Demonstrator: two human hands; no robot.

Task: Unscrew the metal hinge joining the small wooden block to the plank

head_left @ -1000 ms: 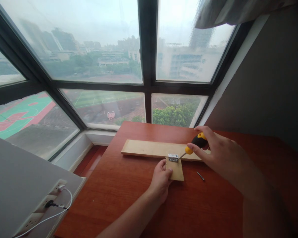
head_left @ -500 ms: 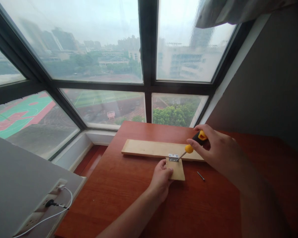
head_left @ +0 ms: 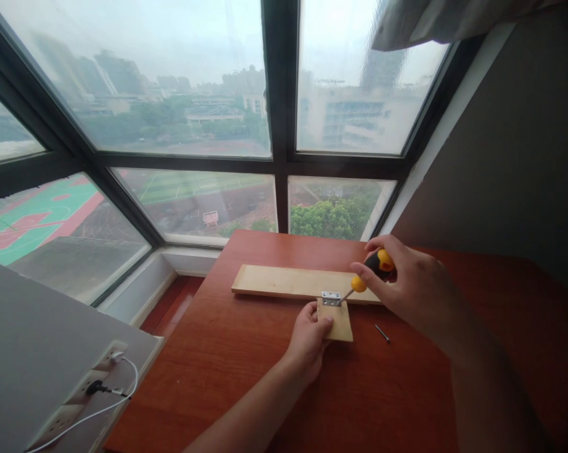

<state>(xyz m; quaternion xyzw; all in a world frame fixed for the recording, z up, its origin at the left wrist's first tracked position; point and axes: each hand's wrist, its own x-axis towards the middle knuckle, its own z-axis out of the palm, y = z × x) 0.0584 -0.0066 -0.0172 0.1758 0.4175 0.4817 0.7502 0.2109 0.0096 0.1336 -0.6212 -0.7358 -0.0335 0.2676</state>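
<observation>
My left hand (head_left: 311, 336) grips a small wooden board (head_left: 339, 324), thumb on its upper face and fingers around the left edge. A silver metal hinge (head_left: 331, 299) lies along the board's far edge. My right hand (head_left: 414, 283) is closed around the black and yellow handle of a screwdriver (head_left: 358, 284). The shaft slants down to the left, its tip at the hinge's right end; any screw under it is too small to make out. Just beyond the hinge, a long pale plank (head_left: 284, 282) lies flat, its right end hidden behind my right hand.
A loose screw or bolt (head_left: 382, 333) lies on the reddish-brown table (head_left: 208, 377), right of the small board. Large windows with dark frames (head_left: 189, 162) rise behind the table. At the lower left, a wall outlet strip (head_left: 83, 390) has a white cable and a black plug.
My right hand and the screwdriver handle have shifted very slightly left, with the tip still at the hinge's right end. The left hand keeps its hold on the small board.
</observation>
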